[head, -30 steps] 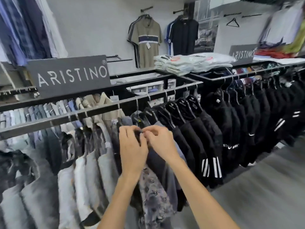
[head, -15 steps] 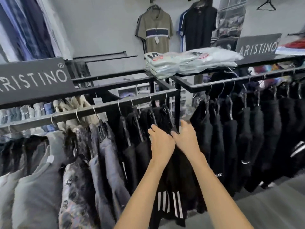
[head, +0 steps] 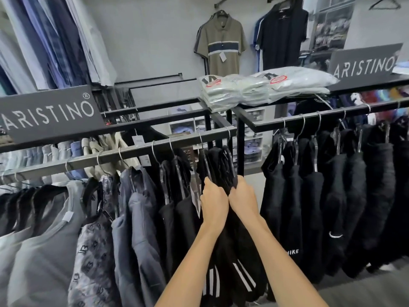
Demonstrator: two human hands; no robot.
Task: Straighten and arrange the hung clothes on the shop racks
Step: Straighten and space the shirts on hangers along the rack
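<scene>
Black shorts with white side stripes [head: 223,173] hang on wire hangers at the right end of the near rack rail [head: 137,151]. My left hand [head: 213,201] and my right hand [head: 243,199] sit side by side, both gripping the top of these black shorts just below the hangers. Left of them on the same rail hang more black garments [head: 177,209], grey-blue shorts [head: 137,218], a patterned piece [head: 93,251] and grey tops [head: 44,251]. A second rail [head: 321,117] to the right carries a row of black shorts [head: 332,196].
ARISTINO signs stand on the left rack [head: 48,114] and the right rack [head: 363,65]. Bagged folded shirts [head: 261,87] lie stacked on top where the racks meet. Polo shirts [head: 221,43] hang on the back wall, dress shirts [head: 55,41] at upper left. Grey floor [head: 365,291] lies at lower right.
My view and both hands have shifted right along the rail, from the grey and patterned garments to the black striped shorts at its end. Both hands now grip those shorts.
</scene>
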